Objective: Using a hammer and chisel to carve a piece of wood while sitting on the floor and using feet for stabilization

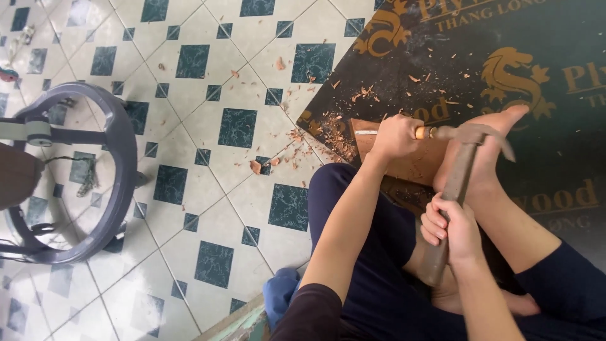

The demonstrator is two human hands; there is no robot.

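Note:
My left hand grips a wooden-handled chisel, its blade hidden under the hand and set against a brown wooden block. My right hand holds the wooden handle of a hammer, whose metal head rests at the chisel's butt end. The block lies on a dark printed board. My bare foot presses down on the block's right side.
Wood chips litter the board's edge and the tiled floor. A grey round plastic frame stands at the left. My legs in dark trousers fill the lower right, and a blue cloth lies beside them.

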